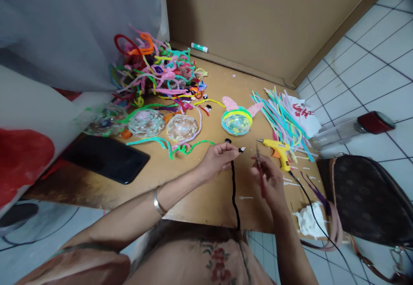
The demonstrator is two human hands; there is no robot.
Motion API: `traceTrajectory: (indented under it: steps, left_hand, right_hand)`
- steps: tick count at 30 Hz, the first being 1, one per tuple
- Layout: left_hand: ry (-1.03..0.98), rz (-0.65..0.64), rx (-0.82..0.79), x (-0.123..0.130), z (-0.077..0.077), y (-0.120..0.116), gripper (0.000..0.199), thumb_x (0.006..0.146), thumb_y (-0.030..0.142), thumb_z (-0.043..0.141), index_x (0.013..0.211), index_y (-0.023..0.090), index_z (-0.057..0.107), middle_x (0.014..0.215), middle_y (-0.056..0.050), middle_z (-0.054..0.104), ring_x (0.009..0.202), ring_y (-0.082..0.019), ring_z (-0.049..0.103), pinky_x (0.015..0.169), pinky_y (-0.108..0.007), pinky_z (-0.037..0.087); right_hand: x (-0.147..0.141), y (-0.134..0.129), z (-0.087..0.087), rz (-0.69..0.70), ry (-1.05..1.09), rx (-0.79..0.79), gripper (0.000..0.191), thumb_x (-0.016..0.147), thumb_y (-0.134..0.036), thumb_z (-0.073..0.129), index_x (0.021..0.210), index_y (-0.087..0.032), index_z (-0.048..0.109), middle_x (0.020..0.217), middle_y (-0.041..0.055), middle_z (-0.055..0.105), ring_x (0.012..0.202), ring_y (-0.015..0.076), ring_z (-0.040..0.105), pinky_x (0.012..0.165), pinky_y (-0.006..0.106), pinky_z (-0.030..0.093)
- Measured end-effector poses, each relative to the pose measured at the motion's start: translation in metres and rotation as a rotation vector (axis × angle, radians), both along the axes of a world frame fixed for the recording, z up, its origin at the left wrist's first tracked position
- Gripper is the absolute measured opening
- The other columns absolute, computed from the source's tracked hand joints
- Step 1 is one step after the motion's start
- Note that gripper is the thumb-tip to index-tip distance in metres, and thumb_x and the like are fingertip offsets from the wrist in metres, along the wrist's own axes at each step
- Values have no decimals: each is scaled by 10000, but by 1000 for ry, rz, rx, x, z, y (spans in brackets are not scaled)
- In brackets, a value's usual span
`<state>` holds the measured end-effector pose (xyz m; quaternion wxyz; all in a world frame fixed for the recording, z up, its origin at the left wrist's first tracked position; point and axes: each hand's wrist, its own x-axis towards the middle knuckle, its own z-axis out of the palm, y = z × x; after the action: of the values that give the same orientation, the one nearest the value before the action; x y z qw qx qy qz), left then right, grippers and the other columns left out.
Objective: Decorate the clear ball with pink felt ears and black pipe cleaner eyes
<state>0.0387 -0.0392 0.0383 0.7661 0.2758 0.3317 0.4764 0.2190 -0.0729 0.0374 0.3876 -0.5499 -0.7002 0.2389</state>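
My left hand (220, 160) is closed in a pinch on a small black-and-white piece (241, 150) at its fingertips. A black pipe cleaner (234, 194) runs from beneath that hand down to the table's front edge. My right hand (269, 179) holds red-handled scissors (260, 171), their blurred tip pointing up, a little right of the small piece. Another small black piece (228, 141) lies just above my left hand. Farther back sits a round yellow, green and teal piece (237, 122) with two pink ears. The yellow glue gun (278, 149) lies right of the scissors.
Tangled pipe cleaners (161, 68) heap at the back left, near clear round pieces (182, 127). A black phone (109, 158) lies left. Straight pipe cleaners (284, 115), a bottle (376, 123), a bag (371, 199) and the glue gun's cord (309, 199) are right.
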Motion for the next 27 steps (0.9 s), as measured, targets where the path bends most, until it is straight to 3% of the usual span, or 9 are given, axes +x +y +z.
traceTrajectory:
  steps: [2,5,16,27]
  left_hand:
    - [46,25,43,1,-2,1,393,549,412,831,679,134,586,521,82,471,382,5,299,404,-181,178]
    - [64,31,75,1,-6,2,374,569,408,826,692,135,600,516,82,464,394,-2,303,415,-185,195]
    - [118,-58,113,2,-11,1,315,616,380,793,714,145,607,494,82,459,387,-19,304,417,-197,204]
    - [122,-73,119,1,-11,0,299,626,381,782,724,145,625,535,61,496,393,-16,300,417,-201,204]
  right_hand:
    - [6,-2,0,-31,-270,81,293,838,-436,612,1015,-203,605,762,5,581,653,152,511,628,299,382]
    - [9,-4,2,-18,-417,141,282,842,-416,613,1011,-190,612,778,16,603,683,160,524,677,310,351]
    - [6,4,12,114,-433,140,323,855,-424,625,1044,-162,637,691,-1,610,608,142,505,632,285,321]
    - [4,2,14,120,-435,171,300,882,-427,587,1017,-172,667,605,-14,583,530,125,473,588,273,322]
